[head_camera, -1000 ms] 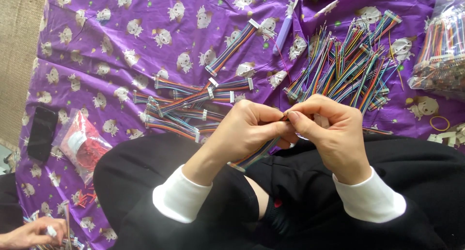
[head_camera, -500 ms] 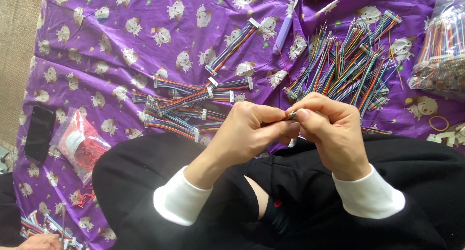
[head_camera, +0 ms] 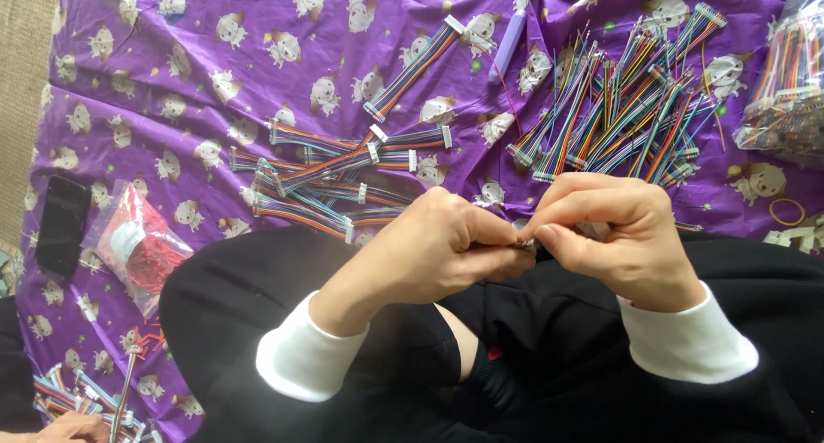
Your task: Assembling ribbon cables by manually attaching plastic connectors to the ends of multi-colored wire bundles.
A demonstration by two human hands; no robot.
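Observation:
My left hand (head_camera: 438, 250) and my right hand (head_camera: 614, 233) meet over my lap, fingertips pinched together on a small connector end of a ribbon cable (head_camera: 525, 244), mostly hidden by the fingers. Just beyond my hands lies a loose pile of rainbow ribbon cables with white connectors (head_camera: 330, 177). A second, denser heap of rainbow cables (head_camera: 618, 108) lies further right. All rest on a purple patterned cloth (head_camera: 172, 82).
A clear bag of red parts (head_camera: 137, 245) and a black phone (head_camera: 62, 224) lie at the left. A bag of cables (head_camera: 785, 91) sits at the right edge, a rubber band (head_camera: 786, 211) below it. Another person's hand (head_camera: 73, 427) holds cables at bottom left.
My hands have stayed pinched together and shifted slightly right. The other person's hand at bottom left has moved lower, near the frame edge.

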